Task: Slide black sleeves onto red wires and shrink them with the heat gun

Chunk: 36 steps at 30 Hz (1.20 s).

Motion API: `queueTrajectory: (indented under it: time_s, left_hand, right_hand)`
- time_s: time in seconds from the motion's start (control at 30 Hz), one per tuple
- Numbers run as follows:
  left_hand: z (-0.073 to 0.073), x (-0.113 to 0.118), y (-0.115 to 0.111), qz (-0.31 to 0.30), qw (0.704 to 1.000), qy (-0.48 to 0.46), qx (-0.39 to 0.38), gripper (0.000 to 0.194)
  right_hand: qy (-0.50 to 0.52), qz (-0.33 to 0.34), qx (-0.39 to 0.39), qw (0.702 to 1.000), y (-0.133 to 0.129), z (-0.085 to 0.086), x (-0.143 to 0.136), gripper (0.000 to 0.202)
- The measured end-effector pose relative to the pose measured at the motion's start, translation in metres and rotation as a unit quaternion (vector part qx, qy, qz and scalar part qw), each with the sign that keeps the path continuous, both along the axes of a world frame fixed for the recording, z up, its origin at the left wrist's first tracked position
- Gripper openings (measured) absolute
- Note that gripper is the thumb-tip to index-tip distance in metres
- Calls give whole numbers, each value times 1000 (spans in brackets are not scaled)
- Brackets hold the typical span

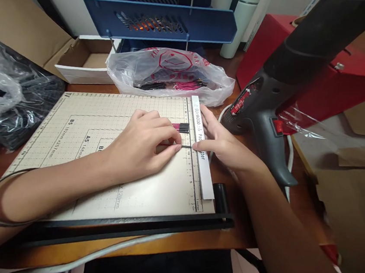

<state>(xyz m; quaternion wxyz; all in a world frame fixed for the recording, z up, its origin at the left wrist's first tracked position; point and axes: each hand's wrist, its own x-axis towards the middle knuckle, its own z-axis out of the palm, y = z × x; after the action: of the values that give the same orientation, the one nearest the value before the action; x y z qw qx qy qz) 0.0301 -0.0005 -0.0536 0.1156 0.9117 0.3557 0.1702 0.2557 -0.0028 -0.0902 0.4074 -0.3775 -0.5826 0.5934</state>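
Presently, the left hand [149,139] has its grip pinched on a thin dark rod [186,146], which lies crosswise on a cream, grid-printed cutting board [164,186] near its right edge. The right hand [222,145] straddles a long white lettered strip [208,187], its thumb by the rod's end; whether that grip clamps cannot be told. Just beyond the rod lies a small row of thin black-and-pink pieces [181,127]. Behind the board sits a clear plastic bag with red print [127,67], holding similar pieces.
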Motion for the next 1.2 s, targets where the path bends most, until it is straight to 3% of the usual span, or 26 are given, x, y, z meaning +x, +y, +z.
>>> queueTrajectory:
  time_s: [1.2]
  left_hand:
    - [-1,-2,1,-6,1000,-3,3,22]
  right_hand:
    - [2,-1,-3,1000,0,-2,3,102]
